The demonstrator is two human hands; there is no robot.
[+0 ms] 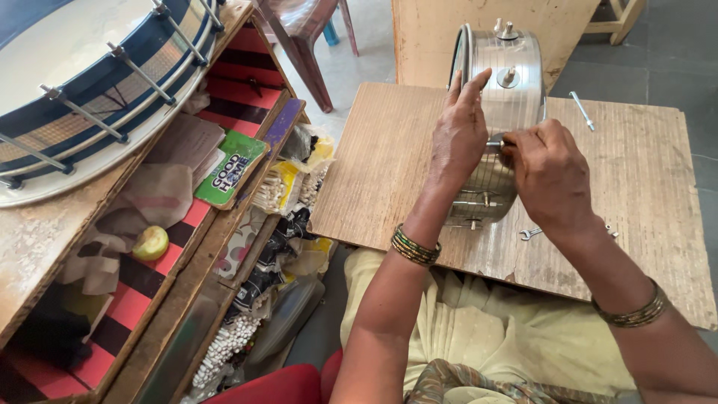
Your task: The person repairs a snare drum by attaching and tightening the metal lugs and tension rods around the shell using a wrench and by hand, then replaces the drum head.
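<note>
The shiny ribbed steel drum shell lies on its side at the centre of the brown wooden worktop. The left hand braces it, fingers spread flat. The right hand pinches a small metal tension bolt (fingertips pressed together). A silver spanner lies at 2 o'clock.

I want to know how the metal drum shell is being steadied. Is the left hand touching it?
Touching. The head view shows the left hand laid flat against the shiny drum shell, palm and fingers on its curved side, no gap showing.
</note>
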